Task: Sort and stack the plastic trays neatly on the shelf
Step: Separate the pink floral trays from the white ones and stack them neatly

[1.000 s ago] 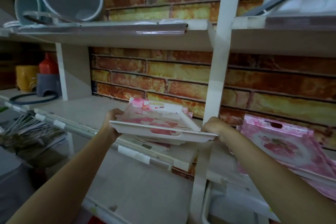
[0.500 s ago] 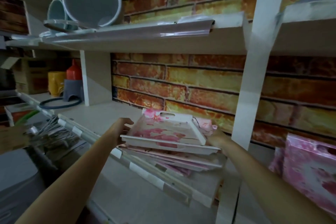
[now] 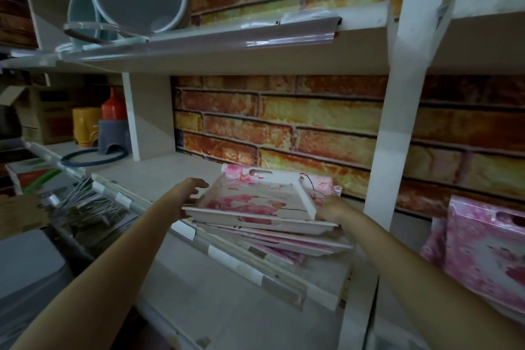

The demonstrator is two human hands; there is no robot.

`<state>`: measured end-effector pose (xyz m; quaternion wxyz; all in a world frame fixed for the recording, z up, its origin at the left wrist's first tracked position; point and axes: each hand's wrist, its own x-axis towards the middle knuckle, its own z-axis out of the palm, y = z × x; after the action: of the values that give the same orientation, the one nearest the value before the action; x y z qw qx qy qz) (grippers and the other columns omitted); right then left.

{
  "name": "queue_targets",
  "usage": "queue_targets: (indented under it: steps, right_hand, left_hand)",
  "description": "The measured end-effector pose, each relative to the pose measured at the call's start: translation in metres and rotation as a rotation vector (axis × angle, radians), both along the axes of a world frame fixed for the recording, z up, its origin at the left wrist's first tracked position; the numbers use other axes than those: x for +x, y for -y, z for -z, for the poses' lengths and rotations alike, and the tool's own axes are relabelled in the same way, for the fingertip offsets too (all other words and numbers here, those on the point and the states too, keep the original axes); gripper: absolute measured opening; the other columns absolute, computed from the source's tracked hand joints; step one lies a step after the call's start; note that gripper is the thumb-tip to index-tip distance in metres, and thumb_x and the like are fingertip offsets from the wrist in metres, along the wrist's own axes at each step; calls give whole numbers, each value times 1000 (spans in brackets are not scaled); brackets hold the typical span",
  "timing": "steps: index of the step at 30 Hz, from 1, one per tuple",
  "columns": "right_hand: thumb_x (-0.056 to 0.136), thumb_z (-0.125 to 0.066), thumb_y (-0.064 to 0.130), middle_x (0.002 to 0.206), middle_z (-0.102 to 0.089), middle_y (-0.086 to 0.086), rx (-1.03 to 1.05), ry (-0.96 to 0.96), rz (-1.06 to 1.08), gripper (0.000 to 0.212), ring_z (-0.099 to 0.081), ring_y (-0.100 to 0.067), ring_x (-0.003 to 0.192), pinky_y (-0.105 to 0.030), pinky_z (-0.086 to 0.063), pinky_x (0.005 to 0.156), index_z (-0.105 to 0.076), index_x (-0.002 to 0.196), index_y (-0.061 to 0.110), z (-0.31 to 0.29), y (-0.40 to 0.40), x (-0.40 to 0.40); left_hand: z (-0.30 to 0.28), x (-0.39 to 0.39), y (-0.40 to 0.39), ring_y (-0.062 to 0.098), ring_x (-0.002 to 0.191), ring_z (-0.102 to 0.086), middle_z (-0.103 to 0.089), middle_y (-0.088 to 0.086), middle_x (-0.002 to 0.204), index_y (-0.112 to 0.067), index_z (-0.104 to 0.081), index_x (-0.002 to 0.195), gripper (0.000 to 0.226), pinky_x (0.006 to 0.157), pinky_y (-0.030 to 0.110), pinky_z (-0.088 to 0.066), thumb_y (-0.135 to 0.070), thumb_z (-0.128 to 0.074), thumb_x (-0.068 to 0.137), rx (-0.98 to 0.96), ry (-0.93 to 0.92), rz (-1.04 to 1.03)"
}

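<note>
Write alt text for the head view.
Two bare hands, left hand and right hand, hold a white floral plastic tray by its ends atop a stack of similar trays on a pale shelf before a brick-pattern wall.

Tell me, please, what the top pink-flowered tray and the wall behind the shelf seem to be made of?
The top tray looks like rigid moulded plastic, smooth and semi-glossy: thin white rim, cut-out handle, printed flowers. The wall looks like brick, though its flat, even surface suggests a printed brick-pattern covering; I cannot be sure.
</note>
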<state>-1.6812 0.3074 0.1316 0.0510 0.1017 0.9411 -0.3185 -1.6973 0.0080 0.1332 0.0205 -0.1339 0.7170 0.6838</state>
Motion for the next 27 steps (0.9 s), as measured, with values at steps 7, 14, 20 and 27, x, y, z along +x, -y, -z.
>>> queue_targets:
  steps: [7,14,20,27]
  right_hand:
    - [91,-51,13,71,-50,-8,-30,-4,26,9,-51,-19,51,-24,-43,41,-49,86,6,-9,0,20]
    - [96,-42,28,82,-56,-3,91,-122,-24,25,-47,-16,68,-26,-33,56,-56,78,16,-12,10,57]
    - [95,-43,29,135,-52,-17,18,-275,41,44,-55,-33,116,-37,-48,95,-49,134,9,-13,14,103]
    - [97,-45,30,144,-41,-15,66,-327,97,50,-48,-32,125,-31,-42,95,-39,141,8,-21,5,146]
  left_hand:
    - [-19,8,1,27,96,-53,-58,13,116,-7,-61,101,21,82,32,-41,-23,-54,89,-132,-113,44]
    - [-32,32,-25,36,112,-56,-60,22,117,3,-63,110,32,98,40,-43,-19,-60,86,-409,-323,14]
    - [-28,65,-57,23,85,-49,-52,14,88,-9,-55,84,9,79,30,-38,-17,-58,87,-406,-399,115]
    - [-24,99,-95,17,87,-48,-53,5,91,-8,-62,86,11,79,22,-36,-13,-53,89,-337,-495,139]
